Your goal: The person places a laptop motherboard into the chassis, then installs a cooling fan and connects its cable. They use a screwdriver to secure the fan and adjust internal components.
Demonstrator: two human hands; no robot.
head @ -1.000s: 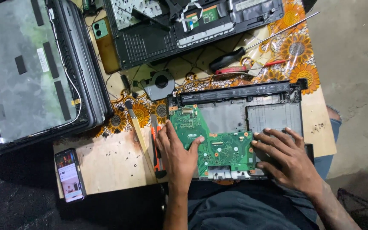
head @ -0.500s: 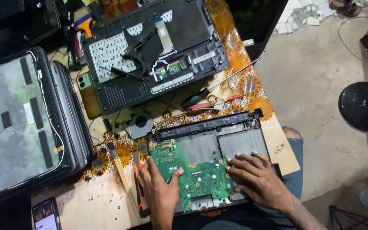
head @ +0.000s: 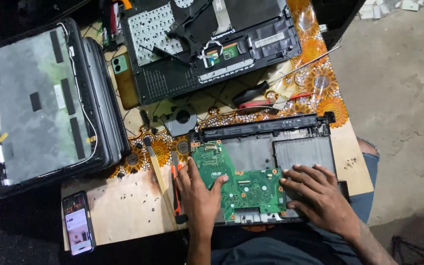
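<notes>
The green circuit board [head: 239,184] sits inside the grey laptop base [head: 271,162], at the near edge of the table [head: 123,216], right in front of the person. Both hands lie flat and open on it, well apart, not gripping anything. The left hand [head: 198,196] rests on the board's 9 o'clock edge with its thumb on the green part. The right hand [head: 320,194] presses down at 3 o'clock, fingers spread.

Compared with a second ago, the hands and board look almost the same; only the view has swung about a little. So I judge the person is still seating or feeling the board, not lifting it.

At 9 o'clock from the board lies an orange-handled tool [head: 175,189]. At 12 o'clock is a small round fan [head: 182,119], then red-handled pliers [head: 261,103], then an upturned keyboard cover [head: 212,39] with a small white label strip. At 10 o'clock is a stack of screen panels [head: 40,103], the grey back dotted with black tape patches and a bit of yellow tape. At 8 o'clock a lit phone [head: 78,223] lies flat.
</notes>
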